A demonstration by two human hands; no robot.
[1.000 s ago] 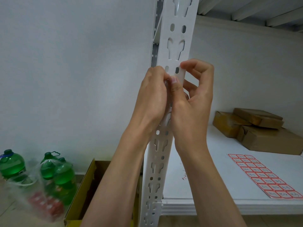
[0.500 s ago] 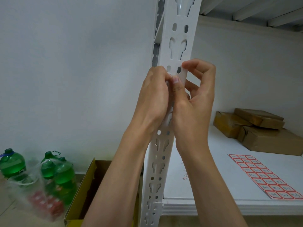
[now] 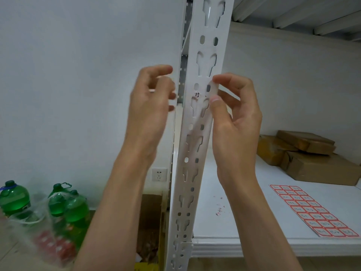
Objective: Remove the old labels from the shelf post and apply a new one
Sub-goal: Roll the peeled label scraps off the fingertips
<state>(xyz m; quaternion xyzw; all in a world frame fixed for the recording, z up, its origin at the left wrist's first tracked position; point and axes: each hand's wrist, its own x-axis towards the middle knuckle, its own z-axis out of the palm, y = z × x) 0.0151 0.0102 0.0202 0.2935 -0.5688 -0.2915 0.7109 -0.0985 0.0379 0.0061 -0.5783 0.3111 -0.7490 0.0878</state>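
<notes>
Standing at the far left of the shelf post (image 3: 203, 133), the green bottles (image 3: 58, 202) were on the floor in a clear plastic bag, and a cardboard box (image 3: 150, 222) was just left of the post foot. Nearer to the post, the left hand (image 3: 150, 106) was apart from the metal, its fingers loosely curled; it was blurred, so I cannot tell if it pinched a small scrap. On the post face, some black pen marks (image 3: 198, 94) were visible between the holes. At the right edge of the post, the right hand (image 3: 232, 118) pinched a pale, nearly clear strip of old label (image 3: 213, 89) between thumb and forefinger, and the strip looked partly lifted from the metal. Right of the post, small red crumbs (image 3: 219, 209) lay on the white shelf (image 3: 234, 243), then a sheet of red labels (image 3: 310, 210), and behind it some brown parcels (image 3: 306, 151). I judged the removing step was in hand. The next move probably needs a slow pull along the post, so the strip does not tear, and after that a fresh label from the sheet
</notes>
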